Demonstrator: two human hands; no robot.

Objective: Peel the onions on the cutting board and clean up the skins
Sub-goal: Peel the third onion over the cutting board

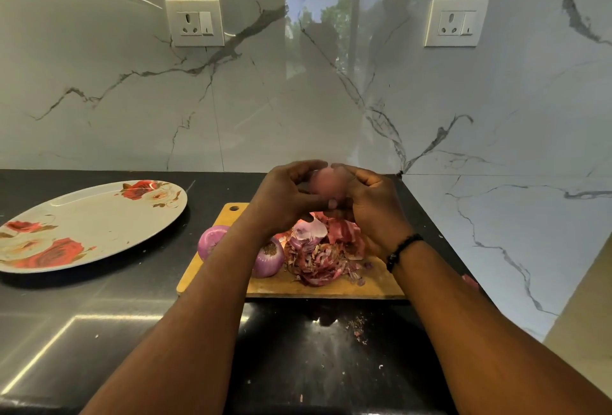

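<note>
- Both hands are raised above the far half of the cutting board. The left hand and right hand curl their fingers around one onion held between them.
- The held onion is blurred and mostly covered by fingers; its surface state cannot be determined.
- Below the hands, a heap of skins lies on the board.
- Two peeled onions lie under the left forearm: one on the board, one at its left edge, partly hidden.
- Left of the left hand: one floral plate on dark counter, well apart from the board.
- Right of the right hand, the counter ends at a marble side wall, near the board edge.
- Beyond the hands: two wall sockets.
</note>
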